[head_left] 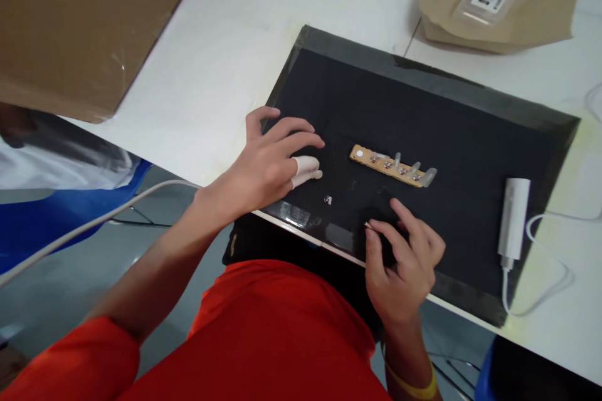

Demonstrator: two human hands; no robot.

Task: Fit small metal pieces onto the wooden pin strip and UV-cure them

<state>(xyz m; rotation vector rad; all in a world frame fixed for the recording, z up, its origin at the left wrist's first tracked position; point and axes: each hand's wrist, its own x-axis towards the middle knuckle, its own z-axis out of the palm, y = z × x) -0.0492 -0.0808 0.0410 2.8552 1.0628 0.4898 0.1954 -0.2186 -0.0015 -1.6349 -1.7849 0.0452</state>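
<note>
My left hand (273, 166) rests over the left side of a black mat (461, 138), its fingers spread, white covers on the two digits closest to me. Just off those fingertips, a tiny shiny metal piece (328, 200) lies on the mat. Near the mat's front edge, my right hand (404, 257) pinches a small metallic part (368, 225) between thumb and index finger; its exact kind is too small to make out. Beyond both hands lies a narrow tan strip (362, 156), holding several small metal pieces and translucent tabs that stick up.
A white cylindrical device (515, 219) with a cable lies at the mat's right. A brown paper bag (540, 6) carrying a clear labelled box (484, 5) sits at the back right. Brown cardboard (84, 25) covers the upper left. Another person's hand (16, 125) shows at the left edge.
</note>
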